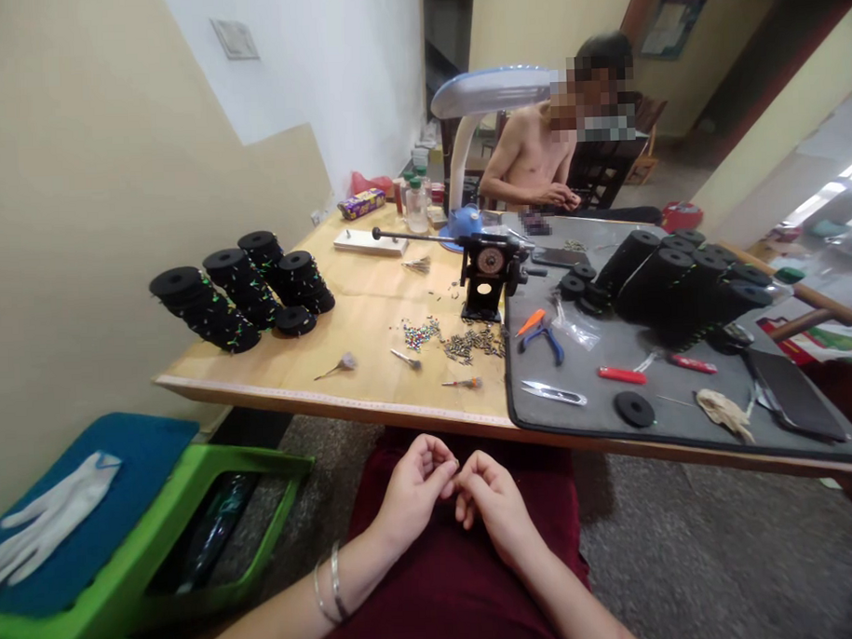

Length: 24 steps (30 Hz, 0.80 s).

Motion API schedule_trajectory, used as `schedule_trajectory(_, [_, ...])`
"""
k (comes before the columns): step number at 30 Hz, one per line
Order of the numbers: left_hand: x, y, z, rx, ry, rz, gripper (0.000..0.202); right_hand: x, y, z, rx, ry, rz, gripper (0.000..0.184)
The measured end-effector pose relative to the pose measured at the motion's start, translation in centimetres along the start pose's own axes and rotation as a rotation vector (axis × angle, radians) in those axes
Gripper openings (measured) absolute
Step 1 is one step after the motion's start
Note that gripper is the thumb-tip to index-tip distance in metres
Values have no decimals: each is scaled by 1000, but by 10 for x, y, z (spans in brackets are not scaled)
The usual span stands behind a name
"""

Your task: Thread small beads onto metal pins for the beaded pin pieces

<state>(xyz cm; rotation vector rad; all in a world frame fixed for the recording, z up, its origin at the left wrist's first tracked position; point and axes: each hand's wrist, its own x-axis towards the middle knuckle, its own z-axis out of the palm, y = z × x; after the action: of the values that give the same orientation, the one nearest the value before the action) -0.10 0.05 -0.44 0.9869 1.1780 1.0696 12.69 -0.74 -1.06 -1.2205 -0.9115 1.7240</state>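
Observation:
My left hand (419,483) and my right hand (494,503) meet over my lap, just below the table edge. Both are closed in a pinch, fingertips close together. Whatever they hold is too small to make out. On the table beyond them lie a pile of small metal pieces (469,344) and a pile of small coloured pieces (421,333). Nearest to my hands on the tabletop are an orange-tipped thin tool (463,383), a small brush-like bundle (406,359) and silver thread snips (554,393).
A black hand-cranked winder (486,271) stands mid-table beside a blue lamp (461,220). Stacks of black foam spools (206,309) stand left; more black rolls (666,274) lie right. Blue pliers (544,341) rest on the grey mat (541,418). A person (539,157) sits opposite. A green stool (127,572) is at left.

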Motion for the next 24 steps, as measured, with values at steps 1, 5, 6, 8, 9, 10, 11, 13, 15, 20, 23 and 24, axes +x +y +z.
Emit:
schedule_trajectory(1, [0, 0, 0, -1, 7, -1, 17, 0, 0, 0, 1, -2, 0, 13])
schedule_trajectory(5, [1, 0, -1, -40, 16, -40, 18, 1, 1, -1, 3, -16, 5, 14])
schedule_trajectory(6, [1, -1, -1, -52, 14, -53, 19, 1, 1, -1, 2, -20, 7, 14])
schedule_trajectory(8, [1, -2, -1, -66, 13, -69, 20, 1, 2, -1, -2, -22, 13, 13])
schedule_trajectory(9, [1, -3, -2, -67, 12, -70, 20, 1, 2, -1, -6, -21, 14, 13])
schedule_trajectory(10, [1, -3, -2, -66, 12, -69, 20, 1, 2, -1, -10, -21, 15, 12])
schedule_trajectory(11, [1, -3, -2, -64, 10, -70, 20, 1, 2, -1, -12, -21, 14, 12])
schedule_trajectory(13, [1, -3, -2, -61, 9, -69, 19, 1, 1, 0, -14, -26, 11, 11])
schedule_trajectory(15, [1, -2, -2, -58, 14, -69, 18, 1, 1, 0, -16, -29, 11, 10])
schedule_trajectory(20, [1, -3, -2, -58, 14, -64, 17, 1, 0, 1, -21, -26, 13, 10])
schedule_trajectory(23, [1, -4, -2, -54, 12, -66, 18, 1, 1, 1, -14, -27, 16, 12])
schedule_trajectory(24, [1, -4, -2, -48, 13, -63, 18, 1, 1, 1, -12, -26, 18, 12])
